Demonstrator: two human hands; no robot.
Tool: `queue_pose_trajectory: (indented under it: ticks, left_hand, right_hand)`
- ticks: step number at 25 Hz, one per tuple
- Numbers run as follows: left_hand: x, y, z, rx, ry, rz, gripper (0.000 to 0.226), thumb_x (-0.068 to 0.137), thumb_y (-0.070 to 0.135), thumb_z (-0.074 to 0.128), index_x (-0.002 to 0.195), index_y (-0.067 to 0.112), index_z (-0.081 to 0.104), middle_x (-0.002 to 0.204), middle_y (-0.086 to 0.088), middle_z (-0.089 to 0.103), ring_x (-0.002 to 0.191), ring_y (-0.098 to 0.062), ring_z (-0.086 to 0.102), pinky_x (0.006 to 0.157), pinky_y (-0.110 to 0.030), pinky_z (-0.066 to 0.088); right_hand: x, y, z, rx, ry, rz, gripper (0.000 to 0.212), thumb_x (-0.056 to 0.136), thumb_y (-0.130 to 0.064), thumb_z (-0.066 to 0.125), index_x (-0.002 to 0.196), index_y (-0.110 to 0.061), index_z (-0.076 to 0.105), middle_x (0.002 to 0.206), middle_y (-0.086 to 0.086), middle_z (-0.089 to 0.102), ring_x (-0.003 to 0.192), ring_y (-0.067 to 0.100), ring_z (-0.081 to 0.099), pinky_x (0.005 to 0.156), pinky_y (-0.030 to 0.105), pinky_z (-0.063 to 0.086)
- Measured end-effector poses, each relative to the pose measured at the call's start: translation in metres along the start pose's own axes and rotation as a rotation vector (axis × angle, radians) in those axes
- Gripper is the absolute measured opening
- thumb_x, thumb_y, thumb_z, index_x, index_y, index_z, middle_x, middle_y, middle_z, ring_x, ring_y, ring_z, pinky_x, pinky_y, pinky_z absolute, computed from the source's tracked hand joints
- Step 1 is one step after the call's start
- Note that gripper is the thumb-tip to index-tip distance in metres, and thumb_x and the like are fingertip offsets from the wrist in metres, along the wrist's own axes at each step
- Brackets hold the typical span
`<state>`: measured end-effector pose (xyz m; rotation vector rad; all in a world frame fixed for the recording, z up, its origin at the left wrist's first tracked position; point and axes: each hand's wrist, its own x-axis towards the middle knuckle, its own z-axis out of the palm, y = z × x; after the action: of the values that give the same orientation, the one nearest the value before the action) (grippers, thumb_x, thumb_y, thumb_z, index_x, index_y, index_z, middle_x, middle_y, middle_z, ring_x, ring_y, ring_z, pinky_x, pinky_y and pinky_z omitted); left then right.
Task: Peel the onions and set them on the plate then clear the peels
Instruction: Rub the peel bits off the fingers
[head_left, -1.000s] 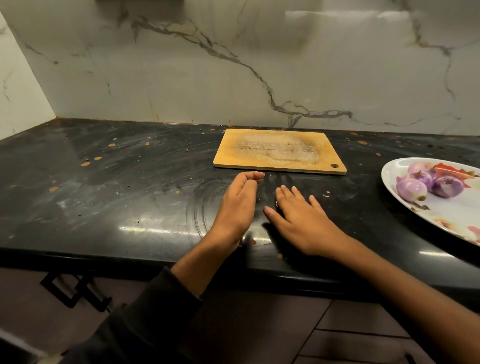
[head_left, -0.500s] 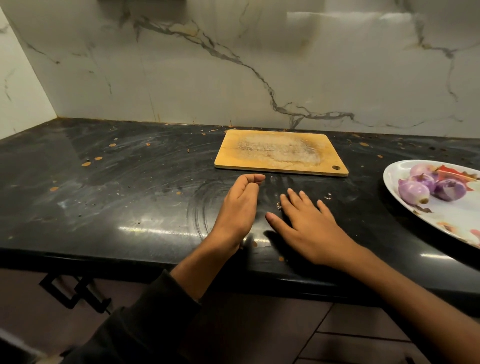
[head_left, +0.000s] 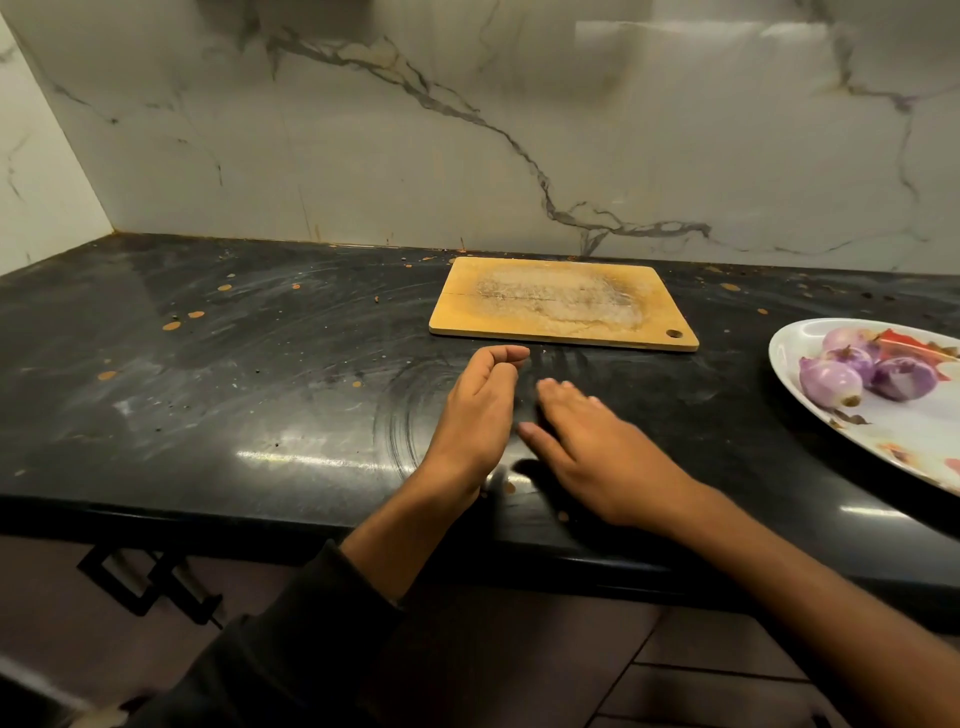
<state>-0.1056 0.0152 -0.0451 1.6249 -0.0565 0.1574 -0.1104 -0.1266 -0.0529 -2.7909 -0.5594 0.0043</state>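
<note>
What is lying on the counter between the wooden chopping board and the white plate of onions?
In the head view, only dark countertop separates the chopping board from the plate; a few tiny orange peel flecks dot it, nothing larger.

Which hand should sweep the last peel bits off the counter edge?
Probably the right hand: it lies flat, fingers straight on the black stone counter. The left hand stands on edge, cupped beside it, better suited to catching.
</note>
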Motion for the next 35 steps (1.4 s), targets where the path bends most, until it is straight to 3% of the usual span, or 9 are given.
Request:
queue_pose_trajectory:
  ticks: [4,7,11,15,25,28,30,33,35]
  left_hand:
    - [0.001,-0.001,-0.002,-0.017,0.014,-0.012,0.03,0.1,0.013,0.037,0.116,0.02,0.062,0.121,0.006,0.063,0.12,-0.006,0.054,0.101,-0.026,0.043]
    - [0.002,-0.003,-0.004,-0.034,0.0,-0.021,0.03,0.098,0.018,0.038,0.114,0.023,0.062,0.12,0.006,0.063,0.121,-0.007,0.054,0.109,-0.034,0.041]
    - [0.001,-0.001,-0.003,-0.07,0.0,-0.037,0.038,0.083,0.03,0.037,0.111,0.027,0.063,0.121,0.006,0.064,0.122,-0.008,0.054,0.11,-0.036,0.04]
    - [0.001,-0.001,-0.004,-0.065,0.003,-0.045,0.033,0.098,0.016,0.036,0.115,0.022,0.063,0.122,0.004,0.064,0.12,-0.008,0.054,0.11,-0.036,0.04]
    - [0.003,-0.002,-0.003,-0.173,0.022,-0.049,0.03,0.095,0.021,0.037,0.11,0.023,0.063,0.121,-0.001,0.067,0.121,-0.012,0.057,0.109,-0.035,0.042]
    - [0.002,0.005,-0.002,-0.358,0.053,-0.156,0.031,0.101,0.019,0.034,0.11,0.02,0.064,0.121,-0.004,0.069,0.12,-0.015,0.06,0.1,-0.029,0.044]
    - [0.002,0.009,0.001,-0.578,0.06,-0.272,0.033,0.102,0.023,0.033,0.11,0.017,0.065,0.123,-0.008,0.069,0.12,-0.019,0.061,0.105,-0.032,0.042]
    - [0.008,0.014,0.007,-0.887,0.086,-0.404,0.038,0.101,0.028,0.032,0.114,0.011,0.064,0.123,-0.015,0.067,0.119,-0.024,0.06,0.111,-0.038,0.037]
    - [0.011,0.018,0.012,-1.008,0.078,-0.431,0.043,0.101,0.031,0.03,0.112,0.008,0.064,0.112,-0.016,0.068,0.107,-0.023,0.063,0.1,-0.035,0.042]
  right_hand:
    - [0.003,0.01,-0.008,0.068,0.097,-0.268,0.039,0.102,-0.022,0.055,0.141,-0.019,0.057,0.148,0.0,0.054,0.138,0.014,0.048,0.115,0.029,0.037]
    - [0.004,0.028,-0.023,0.295,0.149,-0.216,0.039,0.088,-0.003,0.072,0.121,-0.023,0.072,0.118,-0.006,0.073,0.108,0.004,0.067,0.1,0.019,0.049]
    - [0.017,0.034,-0.031,0.456,0.067,-0.111,0.045,0.081,0.001,0.078,0.113,-0.031,0.075,0.097,-0.011,0.078,0.093,-0.001,0.071,0.09,0.017,0.055]
    - [0.027,0.027,-0.032,0.501,0.06,-0.108,0.039,0.08,0.005,0.077,0.108,-0.023,0.077,0.085,-0.006,0.078,0.082,0.002,0.073,0.081,0.014,0.056]
    - [0.025,0.012,-0.017,0.172,0.194,-0.098,0.041,0.076,0.012,0.066,0.096,-0.024,0.062,0.071,-0.01,0.066,0.071,0.003,0.064,0.072,0.027,0.055]
    - [0.031,0.011,-0.02,0.262,0.245,0.026,0.032,0.079,0.008,0.066,0.092,-0.02,0.06,0.075,-0.006,0.067,0.076,0.012,0.066,0.077,0.037,0.057]
    - [0.035,0.007,-0.028,0.459,0.289,0.091,0.026,0.083,0.004,0.071,0.089,-0.019,0.062,0.079,0.0,0.068,0.08,0.016,0.067,0.082,0.039,0.058]
    - [0.034,-0.009,-0.043,0.637,0.307,-0.018,0.026,0.084,0.006,0.072,0.086,-0.019,0.065,0.081,0.001,0.068,0.082,0.017,0.069,0.078,0.035,0.059]
    - [0.032,-0.021,-0.052,0.632,0.253,-0.126,0.021,0.082,0.008,0.073,0.088,-0.012,0.069,0.085,0.002,0.072,0.084,0.015,0.071,0.079,0.031,0.06]
